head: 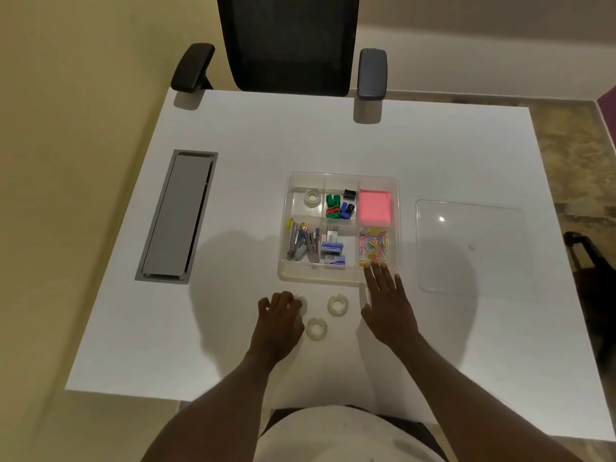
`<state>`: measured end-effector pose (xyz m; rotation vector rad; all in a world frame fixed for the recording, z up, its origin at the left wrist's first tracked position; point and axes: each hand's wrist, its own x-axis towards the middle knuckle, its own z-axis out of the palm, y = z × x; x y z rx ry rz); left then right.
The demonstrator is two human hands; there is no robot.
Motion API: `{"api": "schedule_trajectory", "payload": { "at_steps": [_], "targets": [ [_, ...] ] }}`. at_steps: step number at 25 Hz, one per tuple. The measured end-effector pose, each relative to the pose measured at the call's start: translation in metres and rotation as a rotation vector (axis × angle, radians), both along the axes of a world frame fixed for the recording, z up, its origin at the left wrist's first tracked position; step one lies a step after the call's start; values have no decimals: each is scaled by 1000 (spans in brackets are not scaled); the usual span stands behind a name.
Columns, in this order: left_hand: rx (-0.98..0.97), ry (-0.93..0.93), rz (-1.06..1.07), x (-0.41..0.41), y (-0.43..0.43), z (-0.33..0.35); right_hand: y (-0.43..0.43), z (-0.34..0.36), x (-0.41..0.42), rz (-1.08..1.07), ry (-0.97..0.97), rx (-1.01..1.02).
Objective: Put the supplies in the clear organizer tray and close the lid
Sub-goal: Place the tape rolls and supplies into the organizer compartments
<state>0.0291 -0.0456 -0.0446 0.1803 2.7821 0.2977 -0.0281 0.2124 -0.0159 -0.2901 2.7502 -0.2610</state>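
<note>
The clear organizer tray (340, 280) sits mid-table. It holds one tape roll (312, 197), coloured sharpeners (340, 205), a pink sticky-note pad (374, 207), staple removers (301, 243), staple boxes (332, 251) and coloured paper clips (374, 245). Its clear lid (473, 248) lies flat to the right. Three tape rolls lie in front of the tray: one (337, 305), one (316, 328), and one (302, 305) half under my left hand (279, 320), whose fingers curl onto it. My right hand (388, 301) lies flat with fingers spread, its fingertips at the tray's front right corner.
A grey cable hatch (178, 215) is set into the white table (233, 135) at the left. A black office chair (286, 45) stands at the far edge. The table's right edge drops to a patterned floor.
</note>
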Motion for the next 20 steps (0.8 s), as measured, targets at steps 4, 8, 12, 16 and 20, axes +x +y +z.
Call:
{"api": "schedule_trajectory", "payload": {
  "at_steps": [4, 8, 12, 16, 20],
  "targets": [
    [-38, -37, 39, 3, 3, -2, -2, -3, 0, -22, -17, -1],
    [-21, 63, 27, 2, -4, -2, -2, -4, 0, -20, -4, 1],
    [32, 358, 24, -20, -12, 3, -3, -4, 1, -32, 2, -6],
    [-108, 506, 17, -100, -12, 31, -7, -6, 5, -48, 28, -15],
    [-278, 294, 60, -191, -5, 61, -10, -9, 6, -71, 15, -17]
  ]
}}
